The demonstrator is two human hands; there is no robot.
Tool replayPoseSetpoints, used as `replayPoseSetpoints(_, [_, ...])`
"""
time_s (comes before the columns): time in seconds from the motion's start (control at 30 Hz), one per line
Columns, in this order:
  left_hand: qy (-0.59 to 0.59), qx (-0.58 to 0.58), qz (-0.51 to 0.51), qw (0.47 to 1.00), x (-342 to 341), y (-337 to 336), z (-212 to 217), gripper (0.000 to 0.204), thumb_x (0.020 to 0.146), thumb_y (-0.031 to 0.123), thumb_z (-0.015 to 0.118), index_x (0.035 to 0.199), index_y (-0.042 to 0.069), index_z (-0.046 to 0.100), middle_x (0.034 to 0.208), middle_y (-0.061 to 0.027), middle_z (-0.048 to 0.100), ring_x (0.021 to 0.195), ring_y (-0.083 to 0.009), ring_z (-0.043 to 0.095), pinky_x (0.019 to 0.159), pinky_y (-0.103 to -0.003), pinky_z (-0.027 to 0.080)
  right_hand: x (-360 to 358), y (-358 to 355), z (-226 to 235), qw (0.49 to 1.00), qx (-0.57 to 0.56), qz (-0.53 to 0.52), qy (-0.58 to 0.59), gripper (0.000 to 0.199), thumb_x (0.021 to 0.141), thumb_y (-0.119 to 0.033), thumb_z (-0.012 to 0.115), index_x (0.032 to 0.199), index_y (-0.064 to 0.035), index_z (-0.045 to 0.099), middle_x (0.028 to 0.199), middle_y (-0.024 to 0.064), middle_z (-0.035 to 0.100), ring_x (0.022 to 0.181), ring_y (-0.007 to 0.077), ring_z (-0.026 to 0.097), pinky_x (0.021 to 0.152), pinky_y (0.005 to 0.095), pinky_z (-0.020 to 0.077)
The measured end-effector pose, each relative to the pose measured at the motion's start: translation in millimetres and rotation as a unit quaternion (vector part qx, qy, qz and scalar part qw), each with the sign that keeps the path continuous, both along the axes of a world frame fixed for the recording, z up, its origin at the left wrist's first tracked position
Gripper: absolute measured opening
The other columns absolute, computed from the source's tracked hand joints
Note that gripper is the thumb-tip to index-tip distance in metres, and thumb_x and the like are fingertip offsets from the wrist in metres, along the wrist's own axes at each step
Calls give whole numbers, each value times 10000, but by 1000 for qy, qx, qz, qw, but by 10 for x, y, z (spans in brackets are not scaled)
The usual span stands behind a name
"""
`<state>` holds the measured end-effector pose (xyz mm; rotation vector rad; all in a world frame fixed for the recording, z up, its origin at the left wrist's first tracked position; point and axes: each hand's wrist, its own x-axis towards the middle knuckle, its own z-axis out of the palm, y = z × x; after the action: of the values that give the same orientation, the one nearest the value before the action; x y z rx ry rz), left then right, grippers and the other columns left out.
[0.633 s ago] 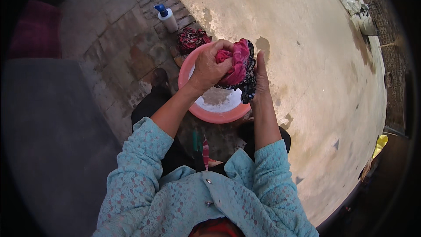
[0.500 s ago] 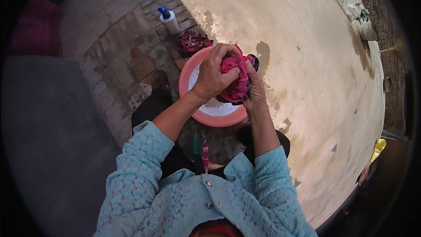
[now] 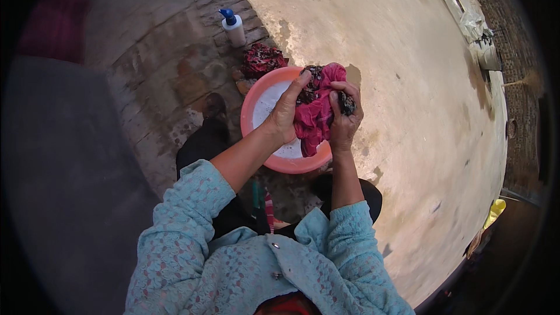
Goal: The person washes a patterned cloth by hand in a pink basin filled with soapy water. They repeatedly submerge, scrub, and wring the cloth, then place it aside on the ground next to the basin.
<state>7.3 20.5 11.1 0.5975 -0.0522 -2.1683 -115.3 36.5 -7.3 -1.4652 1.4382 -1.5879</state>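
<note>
A wet pink cloth (image 3: 315,114) with black-and-white patterned parts is bunched between my two hands above a coral-pink basin (image 3: 250,105) of sudsy water. My left hand (image 3: 284,112) grips its left side, thumb up along the patterned part, the other fingers hidden by the cloth. On the other side my right hand (image 3: 345,122) is closed round the fabric, and a dark patterned bit sticks out past the fingers. The lower end of the cloth hangs loose over the suds.
Just beyond the basin lies a crumpled red-and-black patterned cloth (image 3: 262,60). A white pump bottle (image 3: 235,32) with a blue top stands behind it on the brick paving (image 3: 157,41). Pale concrete (image 3: 420,111) with wet patches stretches to the right. A yellow item (image 3: 495,212) lies far right.
The cloth was a tight ball with my left hand over its top; now it is looser and hangs down. My left hand has slid to its left side. The right hand has turned around its part.
</note>
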Motion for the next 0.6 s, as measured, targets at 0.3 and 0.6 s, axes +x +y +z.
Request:
replayPoseSetpoints(0.3, [-138, -34, 43, 989, 57, 169, -276, 170, 862, 203, 558, 973, 77, 584, 916, -1, 603, 816, -98, 578, 766, -275, 491, 392, 189, 54, 987, -4, -50, 151, 235, 751, -165, 723, 907, -61, 581, 859, 68, 544, 806, 235, 524, 746, 358, 428])
replayPoseSetpoints(0.6, [-219, -105, 45, 969, 142, 3, -499, 198, 848, 235, 493, 782, 66, 574, 698, -21, 532, 593, -124, 525, 548, -296, 442, 596, 362, 63, 992, 41, -31, 119, 297, 763, -248, 709, 936, -68, 550, 869, 92, 529, 877, 279, 481, 811, 390, 377])
